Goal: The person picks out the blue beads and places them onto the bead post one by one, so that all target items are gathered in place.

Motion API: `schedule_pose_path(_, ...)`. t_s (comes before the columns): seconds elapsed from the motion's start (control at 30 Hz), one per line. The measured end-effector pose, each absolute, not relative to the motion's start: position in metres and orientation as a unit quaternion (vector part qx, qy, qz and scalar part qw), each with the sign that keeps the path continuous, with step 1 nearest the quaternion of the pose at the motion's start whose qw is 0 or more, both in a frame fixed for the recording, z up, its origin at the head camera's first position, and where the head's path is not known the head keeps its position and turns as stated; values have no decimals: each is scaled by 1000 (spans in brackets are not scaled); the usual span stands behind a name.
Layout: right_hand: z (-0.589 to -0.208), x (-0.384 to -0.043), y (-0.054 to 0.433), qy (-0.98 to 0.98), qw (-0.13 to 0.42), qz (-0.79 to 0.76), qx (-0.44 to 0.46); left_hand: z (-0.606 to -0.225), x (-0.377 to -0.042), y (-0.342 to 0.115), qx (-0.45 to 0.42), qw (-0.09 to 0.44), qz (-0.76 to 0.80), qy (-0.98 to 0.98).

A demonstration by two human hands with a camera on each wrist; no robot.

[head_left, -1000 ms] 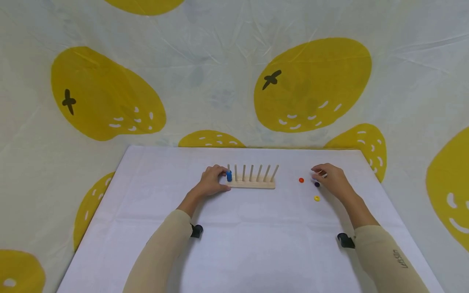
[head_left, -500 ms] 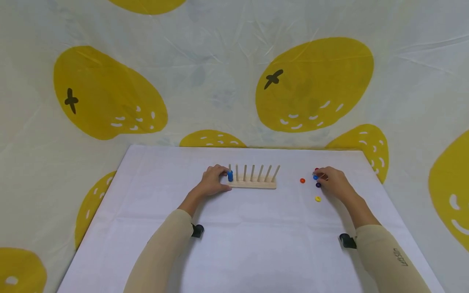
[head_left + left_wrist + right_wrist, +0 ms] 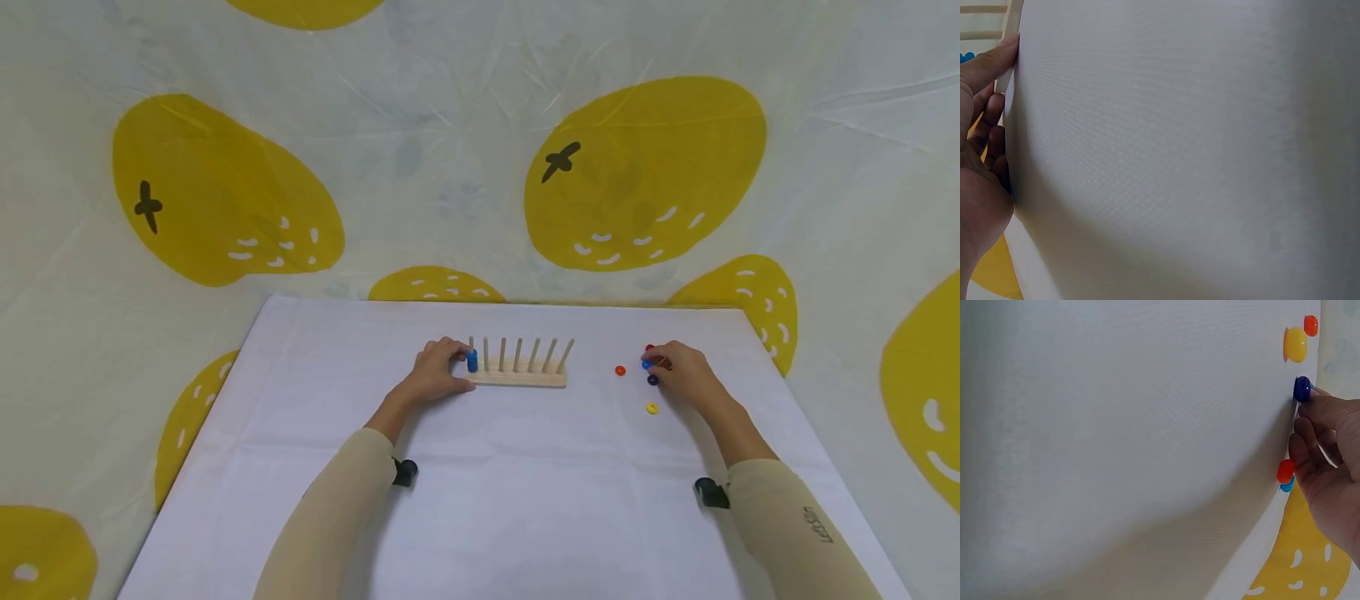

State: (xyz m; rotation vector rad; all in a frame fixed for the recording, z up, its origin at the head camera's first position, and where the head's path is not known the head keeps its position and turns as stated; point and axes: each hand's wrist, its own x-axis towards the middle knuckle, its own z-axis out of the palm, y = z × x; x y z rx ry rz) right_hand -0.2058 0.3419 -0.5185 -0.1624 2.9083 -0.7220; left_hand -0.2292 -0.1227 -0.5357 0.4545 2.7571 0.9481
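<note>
My left hand [image 3: 435, 372] grips the left end of a wooden peg rack [image 3: 517, 378], thumb on its front edge and fingers behind. Blue beads [image 3: 472, 361] are stacked on its leftmost peg; the other pegs carry none. In the left wrist view the thumb [image 3: 994, 62] presses the rack's edge. To the right, my right hand [image 3: 681, 372] pinches a blue bead [image 3: 647, 365] at table level between thumb and forefinger. Just in front lies a dark blue bead [image 3: 652, 380], close to the thumb in the right wrist view. A red bead [image 3: 650, 347] shows behind the fingers.
An orange bead [image 3: 620, 371] lies between rack and right hand, and a yellow bead [image 3: 652, 408] nearer the front. In the right wrist view a light blue bead [image 3: 1287, 486] sits beside a red one. A white cloth [image 3: 525, 483] covers the table; patterned fabric hangs behind.
My right hand has come down slightly and its fingers have closed together on the blue bead. The blue and red beads have come into sight. My left hand keeps its grip on the rack.
</note>
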Motion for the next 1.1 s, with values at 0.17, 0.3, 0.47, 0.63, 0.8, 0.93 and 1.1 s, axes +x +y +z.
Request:
schedule_pose_path(0.17, -515, -204, 341, 967, 73, -241, -49, -536, -228, -123, 156, 92, 322, 929)
schedule_pose_path(0.3, -511, -201, 343, 967, 72, -241, -48, -536, -228, -122, 155, 94, 324, 929)
schedule_pose_path(0.47, -503, -198, 345, 964, 62, -251, -57, -533, -227, -123, 153, 94, 329, 927)
schedule_pose_path(0.63, -497, -199, 345, 965, 37, -247, -77, -534, -228, -123, 152, 96, 329, 927)
schedule_pose_path(0.8, -490, -203, 341, 966, 27, -242, -83, -535, -229, -123, 153, 94, 322, 930)
schedule_pose_path(0.93, -481, -203, 334, 968, 29, -236, -85, -535, -229, -123, 156, 91, 325, 928)
schedule_pose_path(1.1, -468, -202, 321, 966, 15, -236, -106, -534, -229, -122, 158, 93, 331, 926)
